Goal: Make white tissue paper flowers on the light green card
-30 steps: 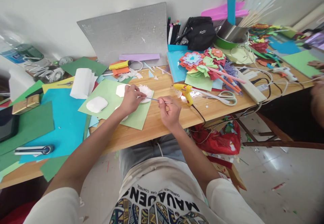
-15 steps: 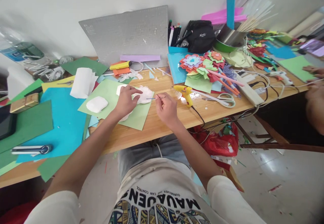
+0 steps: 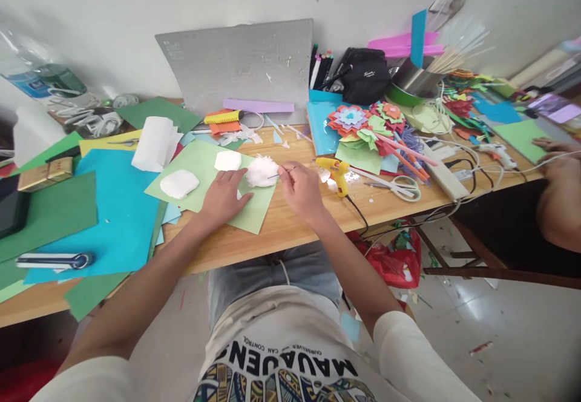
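Note:
On the light green sheet (image 3: 204,158) rests my left hand (image 3: 226,195), fingers stretched and spread, with nothing gripped. My right hand (image 3: 300,189) pinches a thin dark stick-like tool (image 3: 273,176), its end over a fluffy white piece with a fringed edge (image 3: 261,171). A smooth white piece (image 3: 228,160) lies just beyond my left fingers, and another white piece (image 3: 180,184) is at the sheet's left. Part of one more white piece shows beside my left hand, mostly covered. Which kind of tool the stick is, I cannot make out.
Right of my right hand lie a yellow glue gun (image 3: 336,175) and scissors (image 3: 405,188). Paper flowers (image 3: 351,118) sit behind them. A white paper roll (image 3: 155,143), blue sheet (image 3: 118,208) and stapler (image 3: 54,261) are to the left. Another person's arm (image 3: 563,202) is at far right.
My left hand has drawn back from the fringed white piece toward me and flattened on the sheet, uncovering the smooth white piece. My right hand still holds the thin tool there. The view shifted slightly.

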The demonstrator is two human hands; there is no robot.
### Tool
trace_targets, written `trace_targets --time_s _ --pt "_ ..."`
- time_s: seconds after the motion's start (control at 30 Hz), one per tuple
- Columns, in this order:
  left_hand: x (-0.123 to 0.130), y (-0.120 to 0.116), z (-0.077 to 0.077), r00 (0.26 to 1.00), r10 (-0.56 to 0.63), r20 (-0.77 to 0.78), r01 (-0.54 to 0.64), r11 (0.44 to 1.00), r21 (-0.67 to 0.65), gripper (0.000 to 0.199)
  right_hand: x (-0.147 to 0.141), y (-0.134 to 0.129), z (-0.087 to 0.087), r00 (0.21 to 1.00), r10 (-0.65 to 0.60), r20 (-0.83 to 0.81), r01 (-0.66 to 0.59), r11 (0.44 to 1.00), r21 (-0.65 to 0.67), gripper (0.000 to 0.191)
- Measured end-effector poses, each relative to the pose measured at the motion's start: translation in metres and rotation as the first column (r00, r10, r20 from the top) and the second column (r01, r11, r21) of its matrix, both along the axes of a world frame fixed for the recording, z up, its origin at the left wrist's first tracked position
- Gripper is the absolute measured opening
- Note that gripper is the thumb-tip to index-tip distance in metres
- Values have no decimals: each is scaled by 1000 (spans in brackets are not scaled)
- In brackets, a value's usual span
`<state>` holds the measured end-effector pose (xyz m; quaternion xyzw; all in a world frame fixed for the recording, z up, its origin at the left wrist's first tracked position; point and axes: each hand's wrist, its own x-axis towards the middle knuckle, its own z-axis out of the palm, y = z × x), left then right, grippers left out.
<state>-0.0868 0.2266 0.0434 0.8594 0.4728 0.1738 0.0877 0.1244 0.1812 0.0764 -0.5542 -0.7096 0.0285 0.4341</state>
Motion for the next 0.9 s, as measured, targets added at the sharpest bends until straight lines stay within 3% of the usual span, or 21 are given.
trace_targets --time_s 0.13,0.27,0.5,0.63,0.77,0.9 --pt "1 0 1 1000 -3 -19 3 1000 7 58 1 -15 -5 978 -56 -199 74 994 85 28" --pt "3 -2 3 999 12 -46 -11 1000 8 61 1 -23 -14 944 -117 -309 140 989 51 32" --pt "5 -4 6 1000 6 -12 -6 1000 12 60 1 -20 -29 932 -98 -349 113 993 24 29" --pt "17 0 17 991 -92 95 79 988 136 33 0 -21 -28 930 -86 -358 109 993 46 28" --pt "37 9 28 981 -187 48 177 971 161 21 0 -22 -27 930 -93 -355 117 992 47 27" --pt "49 19 30 982 -187 -9 186 971 150 22 2 -22 -28 929 -98 -357 123 991 46 26"
